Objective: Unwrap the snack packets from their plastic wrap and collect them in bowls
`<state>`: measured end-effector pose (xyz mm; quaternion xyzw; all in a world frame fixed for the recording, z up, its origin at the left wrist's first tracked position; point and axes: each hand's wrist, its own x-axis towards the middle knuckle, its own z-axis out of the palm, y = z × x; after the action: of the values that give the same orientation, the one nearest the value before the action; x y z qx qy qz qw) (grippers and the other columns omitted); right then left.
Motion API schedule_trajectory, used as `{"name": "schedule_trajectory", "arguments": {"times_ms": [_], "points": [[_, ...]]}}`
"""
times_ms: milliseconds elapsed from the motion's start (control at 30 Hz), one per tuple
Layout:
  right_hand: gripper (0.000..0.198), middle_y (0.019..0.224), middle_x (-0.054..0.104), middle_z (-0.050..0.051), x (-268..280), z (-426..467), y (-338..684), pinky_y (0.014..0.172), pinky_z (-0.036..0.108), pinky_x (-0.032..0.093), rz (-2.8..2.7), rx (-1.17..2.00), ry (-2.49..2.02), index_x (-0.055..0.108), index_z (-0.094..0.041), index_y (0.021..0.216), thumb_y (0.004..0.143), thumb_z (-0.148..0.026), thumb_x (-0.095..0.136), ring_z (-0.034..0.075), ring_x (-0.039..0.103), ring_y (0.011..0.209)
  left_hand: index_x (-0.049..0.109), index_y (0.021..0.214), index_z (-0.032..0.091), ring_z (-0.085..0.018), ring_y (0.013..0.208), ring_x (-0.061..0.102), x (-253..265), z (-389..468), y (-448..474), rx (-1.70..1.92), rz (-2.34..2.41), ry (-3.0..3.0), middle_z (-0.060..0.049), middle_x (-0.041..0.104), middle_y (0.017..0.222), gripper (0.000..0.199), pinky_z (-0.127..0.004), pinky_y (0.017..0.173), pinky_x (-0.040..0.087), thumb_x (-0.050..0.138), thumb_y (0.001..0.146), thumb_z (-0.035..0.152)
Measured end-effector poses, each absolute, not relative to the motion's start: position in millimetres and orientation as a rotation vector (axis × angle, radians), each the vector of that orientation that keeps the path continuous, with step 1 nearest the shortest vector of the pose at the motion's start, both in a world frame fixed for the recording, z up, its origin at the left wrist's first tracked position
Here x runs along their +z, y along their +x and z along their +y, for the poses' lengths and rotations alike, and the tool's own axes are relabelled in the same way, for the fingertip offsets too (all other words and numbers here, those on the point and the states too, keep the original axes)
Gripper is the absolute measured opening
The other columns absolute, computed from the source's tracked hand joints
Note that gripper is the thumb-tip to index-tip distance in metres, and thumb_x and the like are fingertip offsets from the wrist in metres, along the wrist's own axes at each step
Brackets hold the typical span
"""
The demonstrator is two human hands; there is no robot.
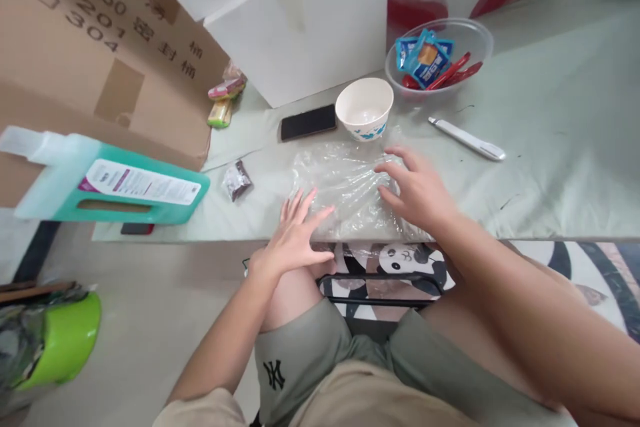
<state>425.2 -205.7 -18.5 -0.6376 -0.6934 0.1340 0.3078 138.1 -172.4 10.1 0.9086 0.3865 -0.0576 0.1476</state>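
A crumpled clear plastic bag [345,180] lies flat on the pale green tablecloth, its near side hanging over the table's front edge. At its left side is my left hand [297,237], fingers spread and nothing gripped. My right hand [417,187] is at the bag's right side, fingers apart and slightly bent, also holding nothing. Whether the fingertips press on the plastic is hard to tell. Just beyond the bag stands a white paper bowl [365,107] with blue marks, its visible inside bare. A black phone [309,123] lies left of the bowl.
A clear plastic bowl [480,47] holds blue packets and red sticks. Near it lies a white utility knife [467,139]. Left are a small dark packet [237,180], a green-liquid jug [135,183] and a cardboard box [115,33]. White boxes [305,20] line the back.
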Motion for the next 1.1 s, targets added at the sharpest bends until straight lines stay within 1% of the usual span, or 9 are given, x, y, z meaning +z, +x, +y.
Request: {"name": "schedule_trajectory", "arguments": {"times_ms": [100, 167, 300, 400, 600, 733, 900, 1000, 1100], "points": [[0.029, 0.123, 0.069, 0.014, -17, -216, 436, 0.101, 0.051, 0.052, -1.957, 0.526, -1.475, 0.068, -0.021, 0.115, 0.093, -0.026, 0.049, 0.030, 0.065, 0.114, 0.057, 0.143, 0.030, -0.044, 0.155, 0.025, 2, -201, 128, -0.023, 1.064, 2.706, -0.014, 0.041, 0.161, 0.077, -0.068, 0.125, 0.017, 0.082, 0.072, 0.048], [0.030, 0.117, 0.072, 0.012, -17, -224, 443, 0.103, 0.051, 0.050, -2.078, 0.615, -1.374, 0.068, -0.022, 0.116, 0.094, -0.029, 0.050, 0.030, 0.065, 0.116, 0.057, 0.142, 0.032, -0.044, 0.154, 0.028, -10, -218, 124, -0.036, 1.144, 2.732, -0.012, 0.045, 0.160, 0.068, -0.070, 0.124, 0.019, 0.078, 0.078, 0.039], [0.059, 0.149, 0.055, 0.015, -18, -251, 432, 0.118, 0.070, 0.025, -2.268, 0.574, -1.412, 0.061, -0.022, 0.135, 0.082, -0.045, 0.071, 0.044, 0.034, 0.149, 0.056, 0.145, 0.032, -0.044, 0.154, 0.027, -33, -224, 123, -0.041, 1.533, 2.688, -0.013, 0.038, 0.164, 0.061, -0.072, 0.119, 0.029, 0.061, 0.087, 0.014], [0.084, 0.163, 0.036, 0.018, -20, -276, 404, 0.119, 0.074, 0.015, -2.375, 0.474, -1.512, 0.048, -0.023, 0.150, 0.073, -0.033, 0.082, 0.048, 0.021, 0.153, 0.056, 0.145, 0.027, -0.038, 0.152, 0.035, -38, -214, 122, 0.074, 1.491, 2.703, -0.012, 0.045, 0.160, 0.060, -0.060, 0.119, 0.038, 0.054, 0.088, 0.010], [0.072, 0.162, 0.041, 0.013, -29, -282, 385, 0.117, 0.069, 0.028, -2.475, 0.455, -1.546, 0.056, -0.029, 0.143, 0.078, 0.003, 0.058, 0.044, 0.032, 0.151, 0.071, 0.123, 0.023, -0.031, 0.134, 0.058, -30, -208, 104, 0.371, 1.386, 2.681, -0.013, 0.063, 0.138, 0.042, -0.046, 0.111, 0.051, 0.053, 0.086, 0.010], [0.043, 0.151, 0.056, 0.012, -20, -269, 412, 0.114, 0.064, 0.036, -2.416, 0.550, -1.356, 0.072, -0.025, 0.119, 0.082, -0.008, 0.056, 0.040, 0.046, 0.142, 0.074, 0.091, 0.020, -0.027, 0.107, 0.071, -19, -200, 83, 0.561, 1.439, 2.536, -0.014, 0.070, 0.120, 0.020, -0.041, 0.094, 0.059, 0.057, 0.082, 0.015], [0.022, 0.104, 0.076, 0.009, 3, -260, 442, 0.090, 0.050, 0.055, -1.971, 0.683, -1.352, 0.075, -0.026, 0.094, 0.093, -0.030, 0.053, 0.028, 0.071, 0.097, 0.067, 0.080, 0.021, -0.023, 0.090, 0.072, -6, -176, 71, 0.793, 1.446, 2.135, -0.006, 0.074, 0.086, 0.006, -0.038, 0.089, 0.058, 0.062, 0.079, 0.025], [0.018, 0.085, 0.075, 0.007, 6, -252, 450, 0.083, 0.046, 0.056, -1.510, 0.774, -1.542, 0.072, -0.026, 0.086, 0.091, -0.038, 0.059, 0.027, 0.072, 0.086, 0.066, 0.104, 0.020, -0.022, 0.092, 0.073, -3, -161, 74, 0.881, 1.356, 1.821, -0.007, 0.075, 0.091, 0.035, -0.038, 0.090, 0.057, 0.071, 0.075, 0.038], [0.013, 0.077, 0.073, 0.003, -3, -241, 450, 0.088, 0.045, 0.056, -1.064, 0.870, -1.575, 0.068, -0.027, 0.084, 0.090, -0.036, 0.062, 0.024, 0.073, 0.084, 0.063, 0.124, 0.021, -0.027, 0.118, 0.068, -6, -155, 83, 0.674, 1.131, 1.769, -0.012, 0.074, 0.119, 0.070, -0.044, 0.107, 0.050, 0.085, 0.061, 0.042]]}}
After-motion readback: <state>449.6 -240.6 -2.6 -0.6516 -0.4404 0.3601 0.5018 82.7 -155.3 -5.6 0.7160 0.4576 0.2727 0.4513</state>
